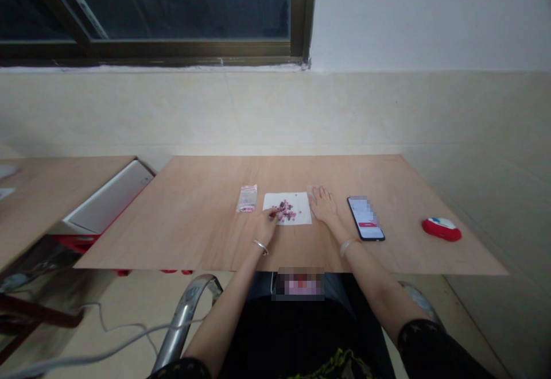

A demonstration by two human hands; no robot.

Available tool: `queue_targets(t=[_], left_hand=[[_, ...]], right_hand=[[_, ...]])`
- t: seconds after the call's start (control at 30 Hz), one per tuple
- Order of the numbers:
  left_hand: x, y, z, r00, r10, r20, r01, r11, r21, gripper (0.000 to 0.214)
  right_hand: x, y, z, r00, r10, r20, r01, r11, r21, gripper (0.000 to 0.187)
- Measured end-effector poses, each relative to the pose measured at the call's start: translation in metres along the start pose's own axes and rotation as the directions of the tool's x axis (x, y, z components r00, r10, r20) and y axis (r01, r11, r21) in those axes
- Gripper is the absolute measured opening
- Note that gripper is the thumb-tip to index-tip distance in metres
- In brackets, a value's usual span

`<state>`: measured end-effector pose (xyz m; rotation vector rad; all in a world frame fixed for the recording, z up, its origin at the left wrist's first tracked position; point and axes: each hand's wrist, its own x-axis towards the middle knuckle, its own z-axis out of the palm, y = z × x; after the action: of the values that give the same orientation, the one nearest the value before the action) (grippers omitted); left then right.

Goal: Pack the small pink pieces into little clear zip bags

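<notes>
Small pink and dark purple bead-like pieces [286, 211] lie in a loose heap on a white sheet of paper [303, 219]. At the left edge of that sheet is my left hand [266, 225], its fingertips drawn together at the near left side of the heap. Whatever is between them is too small to make out. My right hand [325, 207] rests flat with fingers stretched out, just right of the sheet. Beneath its fingertips shows part of a clear plastic bag [313, 190]. Left of the sheet lies another clear zip bag [247, 198] with some pink pieces at its bottom.
A phone [365, 218] with its screen lit lies right of my right hand. Farther right is a red and white rounded object [441, 229]. The wooden table [206, 195] stands against a tiled wall. A white box [107, 195] sits to the left, beside another table [55, 181].
</notes>
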<state>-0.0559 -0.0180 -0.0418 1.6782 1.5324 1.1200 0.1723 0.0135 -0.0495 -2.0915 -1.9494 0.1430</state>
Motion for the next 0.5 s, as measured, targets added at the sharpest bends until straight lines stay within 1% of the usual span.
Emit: queue_targets(t=[0.07, 0.13, 0.2, 0.23, 0.33, 0.4, 0.5], left_hand=[[-0.001, -0.003, 0.0, 0.999, 0.028, 0.016, -0.029, 0.999, 0.035, 0.012], [0.001, -0.009, -0.001, 0.998, 0.062, 0.007, -0.063, 0.994, 0.094, 0.017], [0.005, -0.015, -0.004, 0.995, 0.082, -0.052, -0.07, 0.978, 0.194, 0.021], [0.009, -0.018, -0.007, 0.992, 0.077, -0.097, -0.049, 0.964, 0.262, 0.023], [0.02, -0.022, -0.015, 0.963, 0.027, -0.27, 0.104, 0.881, 0.461, 0.032], [0.027, -0.023, -0.02, 0.933, -0.012, -0.36, 0.215, 0.82, 0.53, 0.038], [0.035, -0.027, -0.022, 0.907, -0.073, -0.415, 0.32, 0.761, 0.565, 0.042]], right_hand=[[0.001, 0.0, 0.003, 1.0, 0.006, -0.007, -0.006, 1.0, -0.005, 0.033], [0.002, 0.0, 0.008, 1.0, 0.011, -0.014, -0.011, 1.0, -0.01, 0.036], [0.003, 0.0, 0.013, 1.0, 0.017, -0.019, -0.018, 1.0, -0.015, 0.043], [0.003, 0.0, 0.016, 0.999, 0.022, -0.026, -0.023, 1.0, -0.02, 0.047], [0.004, 0.002, 0.022, 0.996, 0.03, -0.084, -0.033, 0.999, -0.038, 0.056], [0.003, 0.002, 0.022, 0.989, 0.032, -0.143, -0.038, 0.998, -0.044, 0.061], [0.001, -0.001, 0.016, 0.975, 0.059, -0.214, -0.07, 0.997, -0.043, 0.066]])
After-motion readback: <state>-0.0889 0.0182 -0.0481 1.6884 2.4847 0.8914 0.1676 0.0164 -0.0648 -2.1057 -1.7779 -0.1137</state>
